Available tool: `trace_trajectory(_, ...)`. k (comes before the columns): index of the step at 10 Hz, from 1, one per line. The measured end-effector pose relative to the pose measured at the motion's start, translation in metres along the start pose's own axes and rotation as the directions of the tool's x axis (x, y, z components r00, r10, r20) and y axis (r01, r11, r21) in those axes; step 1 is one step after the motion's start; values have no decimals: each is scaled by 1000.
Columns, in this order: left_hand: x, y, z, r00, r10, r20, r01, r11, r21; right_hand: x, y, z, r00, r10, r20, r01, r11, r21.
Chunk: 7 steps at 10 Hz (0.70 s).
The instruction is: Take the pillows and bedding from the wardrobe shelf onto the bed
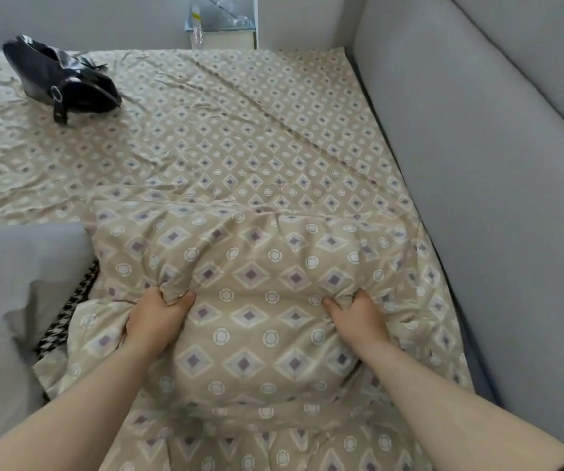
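Note:
A plump pillow (pixel 257 266) in a beige case with purple diamonds and white rings lies at the near end of the bed (pixel 226 130), whose sheet has the same pattern. My left hand (pixel 155 317) pinches a fold of the pillow's fabric on its left side. My right hand (pixel 355 317) grips a bunch of the fabric on its right side. Both forearms reach in from the bottom edge. The pillow's near part spreads under my arms, and its lower edge is out of view.
A grey padded headboard (pixel 494 164) runs along the right side. A black glossy handbag (pixel 59 76) lies at the bed's far left. A small bedside stand (pixel 223 28) sits behind the bed. Grey cloth (pixel 19 283) and a houndstooth fabric (pixel 73 317) lie at the left.

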<state>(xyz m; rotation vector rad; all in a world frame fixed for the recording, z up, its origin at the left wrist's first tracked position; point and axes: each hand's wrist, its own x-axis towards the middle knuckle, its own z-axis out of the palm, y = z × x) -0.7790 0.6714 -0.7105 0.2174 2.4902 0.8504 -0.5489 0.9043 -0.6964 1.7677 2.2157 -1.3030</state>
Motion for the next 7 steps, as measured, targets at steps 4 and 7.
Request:
trace_trajectory(4,-62,77,-90,988,151,27,-147,982,-116,-71,-93,-64,981,-188,-50,185,981,-56)
trace_trajectory(7,-111,189,-229,889,444,-115,-457,874,-166,-158,-246,-140,886,-459,-69,464,878,120)
